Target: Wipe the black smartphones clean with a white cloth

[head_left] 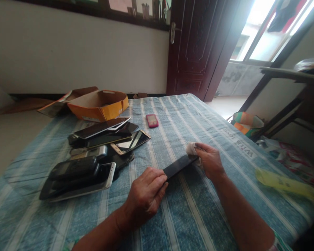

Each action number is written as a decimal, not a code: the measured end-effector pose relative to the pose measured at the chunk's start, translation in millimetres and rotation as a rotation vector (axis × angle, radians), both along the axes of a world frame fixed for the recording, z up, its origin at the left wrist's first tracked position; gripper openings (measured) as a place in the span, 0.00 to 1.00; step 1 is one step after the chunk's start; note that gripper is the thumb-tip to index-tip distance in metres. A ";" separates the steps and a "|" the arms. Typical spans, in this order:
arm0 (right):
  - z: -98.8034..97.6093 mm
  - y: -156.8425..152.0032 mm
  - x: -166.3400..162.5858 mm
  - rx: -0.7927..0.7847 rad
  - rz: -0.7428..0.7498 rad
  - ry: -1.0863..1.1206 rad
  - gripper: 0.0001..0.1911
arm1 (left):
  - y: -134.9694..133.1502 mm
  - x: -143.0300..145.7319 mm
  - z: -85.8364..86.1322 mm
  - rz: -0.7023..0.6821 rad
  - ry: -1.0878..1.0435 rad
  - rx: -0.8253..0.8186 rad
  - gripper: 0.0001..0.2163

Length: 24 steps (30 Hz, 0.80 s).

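A dark, flat smartphone (180, 166) is held tilted above the striped bedsheet (170, 212). My left hand (148, 191) is closed around its near end, fingers on top and thumb along the side. At the far end, my right hand (209, 159) pinches a crumpled white tissue or cloth (191, 149) against the phone's edge. Part of the white piece is hidden behind the phone and fingers. To the left lies a loose pile of phones, among them a gold-framed phone (131, 142) and a thick black device (74, 168).
An orange cardboard box (102, 113) stands open behind the pile. A small pink phone (152, 120) lies alone mid-bed. On the right are a yellow plastic wrapper (285, 183) and a dark shelf (293, 74). A brown door (193, 48) is beyond the bed.
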State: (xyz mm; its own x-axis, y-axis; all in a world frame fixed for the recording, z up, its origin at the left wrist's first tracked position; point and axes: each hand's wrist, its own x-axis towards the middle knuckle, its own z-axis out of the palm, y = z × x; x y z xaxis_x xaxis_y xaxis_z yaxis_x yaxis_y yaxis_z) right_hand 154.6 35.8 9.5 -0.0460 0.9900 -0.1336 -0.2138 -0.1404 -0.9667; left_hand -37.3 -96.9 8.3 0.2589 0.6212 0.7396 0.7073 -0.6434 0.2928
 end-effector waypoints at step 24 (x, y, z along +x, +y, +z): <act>-1.8 1.0 -1.7 -0.005 -0.069 0.010 0.14 | -3.9 11.7 -0.6 -0.013 0.151 0.086 0.06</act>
